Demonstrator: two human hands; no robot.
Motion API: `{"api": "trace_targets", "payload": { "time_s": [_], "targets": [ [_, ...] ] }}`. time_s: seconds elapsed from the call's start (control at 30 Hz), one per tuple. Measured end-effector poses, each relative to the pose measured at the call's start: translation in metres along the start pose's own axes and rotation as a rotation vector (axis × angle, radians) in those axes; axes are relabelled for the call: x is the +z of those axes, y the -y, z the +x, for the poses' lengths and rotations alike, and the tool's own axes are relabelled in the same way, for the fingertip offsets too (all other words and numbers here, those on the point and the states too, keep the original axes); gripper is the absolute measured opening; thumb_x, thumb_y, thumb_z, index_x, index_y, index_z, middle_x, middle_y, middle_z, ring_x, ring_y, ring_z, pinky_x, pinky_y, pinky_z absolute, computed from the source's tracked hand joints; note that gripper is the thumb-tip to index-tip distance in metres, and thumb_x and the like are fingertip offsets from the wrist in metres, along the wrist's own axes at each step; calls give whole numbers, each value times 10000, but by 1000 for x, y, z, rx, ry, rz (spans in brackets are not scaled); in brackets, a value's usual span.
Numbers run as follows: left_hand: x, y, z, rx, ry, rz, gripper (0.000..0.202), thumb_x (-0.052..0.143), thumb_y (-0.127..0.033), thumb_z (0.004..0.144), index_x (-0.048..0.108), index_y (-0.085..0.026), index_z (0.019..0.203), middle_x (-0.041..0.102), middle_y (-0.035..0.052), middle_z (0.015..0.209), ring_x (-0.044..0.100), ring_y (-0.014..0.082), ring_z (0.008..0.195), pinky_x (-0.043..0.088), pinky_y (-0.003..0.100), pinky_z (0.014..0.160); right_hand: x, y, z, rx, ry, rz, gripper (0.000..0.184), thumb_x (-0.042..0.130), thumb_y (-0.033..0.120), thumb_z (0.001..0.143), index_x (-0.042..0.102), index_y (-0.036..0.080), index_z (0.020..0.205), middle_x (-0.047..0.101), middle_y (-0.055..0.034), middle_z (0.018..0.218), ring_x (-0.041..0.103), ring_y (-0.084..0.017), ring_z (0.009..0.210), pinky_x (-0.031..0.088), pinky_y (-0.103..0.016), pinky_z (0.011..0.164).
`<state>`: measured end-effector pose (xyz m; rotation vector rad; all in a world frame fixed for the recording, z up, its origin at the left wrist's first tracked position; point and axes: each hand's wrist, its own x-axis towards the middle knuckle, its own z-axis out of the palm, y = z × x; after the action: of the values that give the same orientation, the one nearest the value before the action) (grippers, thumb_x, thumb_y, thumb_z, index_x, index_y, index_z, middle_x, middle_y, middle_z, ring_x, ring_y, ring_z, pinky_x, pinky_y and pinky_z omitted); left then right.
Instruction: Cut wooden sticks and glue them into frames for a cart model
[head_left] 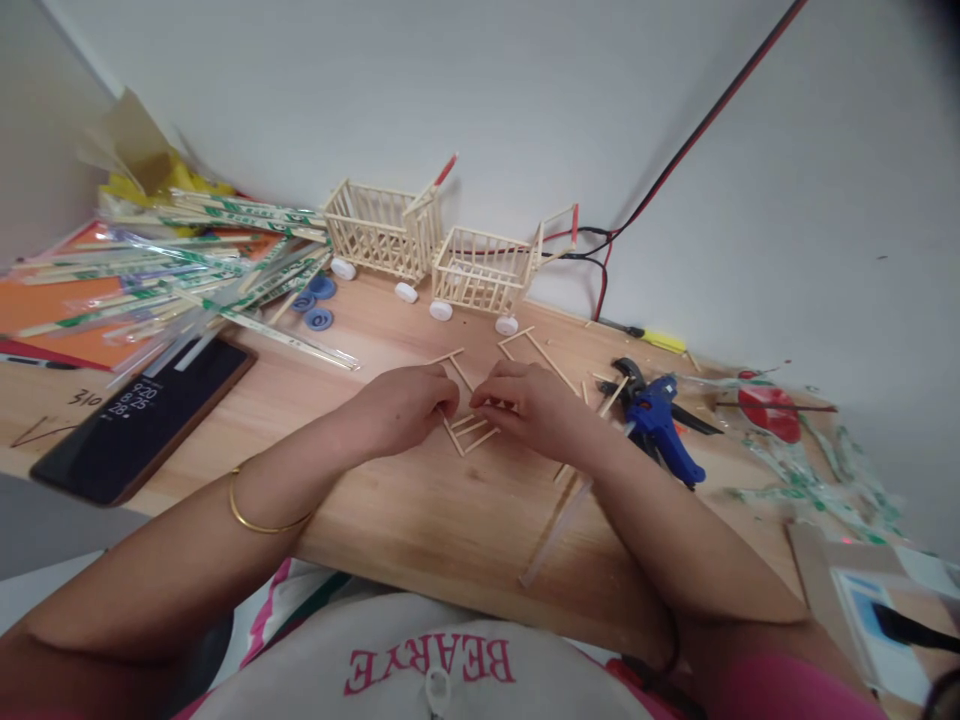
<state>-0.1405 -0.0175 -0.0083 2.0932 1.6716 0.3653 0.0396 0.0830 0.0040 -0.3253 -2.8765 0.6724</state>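
Note:
My left hand point(409, 405) and my right hand point(525, 400) meet over the middle of the wooden table point(420, 510). Both have their fingers curled and pinched on a small frame of thin wooden sticks point(471, 432) that lies on the table between them. Two more open stick frames point(457, 362) point(534, 345) lie just beyond my hands. Behind these stand two finished little stick carts point(379, 228) point(487, 268) with white wheels and red-tipped handles.
A blue glue gun point(664, 425) and pliers lie to the right, with a red disc point(769, 410) and plastic wrappers beyond. A phone point(142, 420) lies at left, beside a heap of wrapped chopsticks point(195, 270) and blue wheels point(315, 300). Loose sticks point(559, 525) lie near the front edge.

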Motion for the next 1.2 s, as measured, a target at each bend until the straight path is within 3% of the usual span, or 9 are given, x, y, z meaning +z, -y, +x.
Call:
{"api": "trace_targets", "payload": {
  "time_s": [0.17,0.4,0.6,0.77,0.9,1.03,1.1,1.2],
  "targets": [
    [3,3,1,61,-12,-17,178,492,-143,770,661,-196,792,631,26,915,579,165,869,431,248,737,13,8,6,-31,69,30,136,540,190,854,670,177,892,611,-47,830,555,-136,786,380,-256,720],
    [3,2,2,34,-13,11,142,498,-135,754,633,-175,739,632,29,841,580,160,811,430,247,704,13,11,7,-24,145,-25,165,506,194,876,658,176,937,610,-56,872,552,-146,828,362,-269,742],
    [1,1,0,20,-26,12,135,499,-119,734,622,-176,729,633,25,839,579,157,796,425,243,690,12,9,7,-68,112,40,175,486,142,867,654,168,910,601,-61,908,537,-144,845,379,-270,751],
    [-2,-1,0,-11,-4,32,174,490,-109,730,648,-173,765,636,33,825,580,162,789,424,249,688,-6,6,4,-60,-20,113,216,439,153,889,651,166,926,597,-61,882,540,-137,820,406,-258,729],
    [-7,-1,0,13,2,-1,171,497,-126,744,662,-171,758,645,34,832,579,156,799,425,243,709,-35,10,-1,3,-167,110,223,499,256,887,651,150,763,587,-23,692,519,-119,685,382,-239,644],
    [-7,0,1,9,-152,-78,176,486,-175,787,660,-162,814,637,38,822,579,146,785,430,238,708,-56,18,-15,86,-192,111,238,605,304,820,603,146,643,532,15,602,475,-95,598,350,-220,578],
    [-7,-3,2,-30,-229,-108,182,484,-189,794,659,-165,842,639,37,826,581,144,779,433,237,702,-58,20,-25,118,-203,85,272,612,335,812,582,147,618,510,18,592,461,-94,583,340,-218,560],
    [-9,-12,3,-55,-209,-87,187,481,-201,793,661,-169,833,652,33,812,585,145,762,428,237,685,-46,22,-41,98,-155,30,246,508,293,883,620,149,718,567,-15,679,508,-113,659,368,-230,617]
  ]
}}
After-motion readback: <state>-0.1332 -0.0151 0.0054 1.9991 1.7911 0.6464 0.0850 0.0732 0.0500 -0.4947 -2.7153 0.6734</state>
